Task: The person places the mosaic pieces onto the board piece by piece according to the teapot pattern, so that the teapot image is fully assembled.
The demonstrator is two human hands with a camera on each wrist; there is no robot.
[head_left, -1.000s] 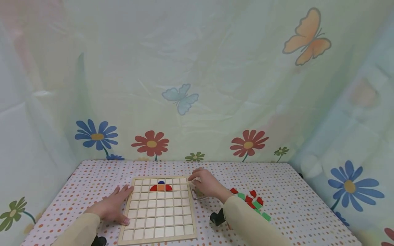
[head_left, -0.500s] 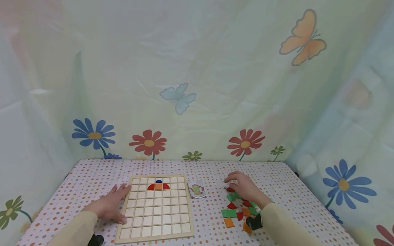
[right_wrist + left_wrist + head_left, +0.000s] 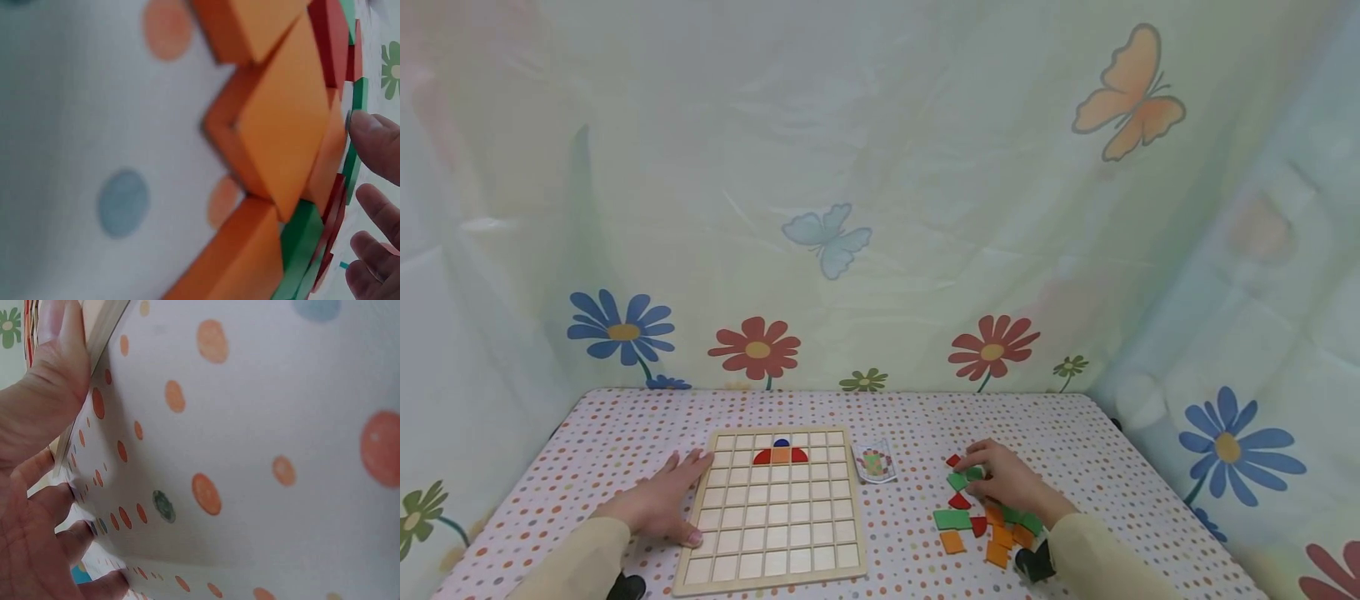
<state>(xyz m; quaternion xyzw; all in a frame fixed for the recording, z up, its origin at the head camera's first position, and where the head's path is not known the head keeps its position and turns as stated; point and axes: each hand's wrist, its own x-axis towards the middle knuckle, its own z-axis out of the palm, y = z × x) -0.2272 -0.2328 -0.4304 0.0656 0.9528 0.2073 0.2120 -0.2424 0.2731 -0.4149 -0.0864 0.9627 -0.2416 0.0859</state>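
My left hand (image 3: 655, 502) rests with spread fingers along the left edge of a wooden grid board (image 3: 778, 515), its thumb (image 3: 65, 369) on the frame. Near the board's top sit a blue half-round piece (image 3: 781, 443), an orange square (image 3: 781, 456) below it, and red quarter-round pieces (image 3: 763, 457) on both sides. My right hand (image 3: 1013, 481) hovers low over loose flat pieces, its fingers relaxed and slightly bent. In the right wrist view the thumb (image 3: 375, 140) is at a green piece (image 3: 353, 165); whether it touches cannot be made out. That hand covers some pieces.
A small printed pattern card (image 3: 875, 462) lies just right of the board. Loose green (image 3: 952, 520), red (image 3: 959, 502) and orange pieces (image 3: 952, 542) spread across the dotted tabletop, some overlapping. Black wrist devices (image 3: 1036, 562) sit at both cuffs. A patterned curtain (image 3: 887, 167) stands behind.
My right hand has moved right from the card to the loose pieces, then lower over them. The card now shows fully. My left hand stays on the board's edge.
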